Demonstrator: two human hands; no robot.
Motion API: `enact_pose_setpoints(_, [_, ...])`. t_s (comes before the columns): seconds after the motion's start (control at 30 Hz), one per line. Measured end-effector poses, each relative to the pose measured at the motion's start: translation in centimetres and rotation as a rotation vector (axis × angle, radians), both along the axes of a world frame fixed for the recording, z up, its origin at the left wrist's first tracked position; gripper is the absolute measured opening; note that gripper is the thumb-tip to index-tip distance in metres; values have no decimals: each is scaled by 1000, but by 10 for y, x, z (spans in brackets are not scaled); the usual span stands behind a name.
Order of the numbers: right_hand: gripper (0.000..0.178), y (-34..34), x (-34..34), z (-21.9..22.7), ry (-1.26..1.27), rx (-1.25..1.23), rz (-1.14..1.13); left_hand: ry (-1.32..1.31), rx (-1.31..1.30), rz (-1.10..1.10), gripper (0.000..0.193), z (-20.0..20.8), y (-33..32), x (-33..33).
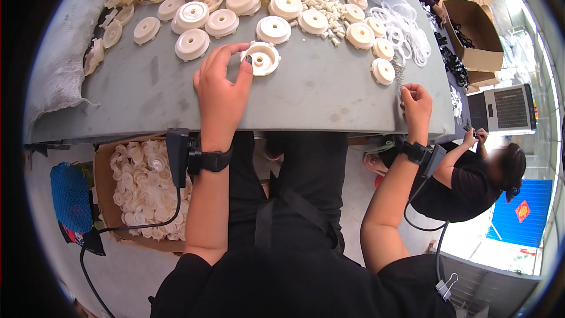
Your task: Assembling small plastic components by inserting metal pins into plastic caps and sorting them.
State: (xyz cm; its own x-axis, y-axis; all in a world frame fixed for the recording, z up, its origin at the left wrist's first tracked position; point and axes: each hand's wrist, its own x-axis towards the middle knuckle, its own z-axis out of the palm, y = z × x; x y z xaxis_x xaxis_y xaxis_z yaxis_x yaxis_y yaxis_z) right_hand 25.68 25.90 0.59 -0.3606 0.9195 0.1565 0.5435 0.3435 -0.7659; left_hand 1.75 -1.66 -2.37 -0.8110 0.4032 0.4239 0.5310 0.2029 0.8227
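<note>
My left hand (220, 82) holds the edge of a cream round plastic housing (268, 70) on the grey table, thumb and fingers at its left rim. The housing lies with its hollow side up, a small hub in its middle. Just beyond it sits a closed-looking cream disc (273, 29). At the table's right, near the front edge, my right hand (416, 106) is closed with its fingers curled together; what they pinch, if anything, is too small to make out. Beside those fingers is a thin strip of fine grey, spring-like pieces (399, 75).
Several cream discs (192, 45), a heap of small cream plugs (326, 12) and translucent rings (415, 35) cover the table's far side. A white sack (59, 53) leans at left. Below stands a carton (106, 194) of cream parts. Two other people work at right.
</note>
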Motion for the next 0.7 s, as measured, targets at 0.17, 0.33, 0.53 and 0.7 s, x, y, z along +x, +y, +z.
enact_pose_setpoints(0.17, [16,-27,-9,17,317,-60,91,173,116,-44,31,11,4,6])
enact_pose_setpoints(0.33, [12,-91,-48,40,483,-346,509,36,214,-461,42,42,28,48])
enact_pose_setpoints(0.53, [12,-108,-81,21,562,-646,735,-199,220,-631,28,30,46,41])
enact_pose_setpoints(0.7, [18,-109,-85,9,661,-712,680,-504,322,-636,18,25,47,38])
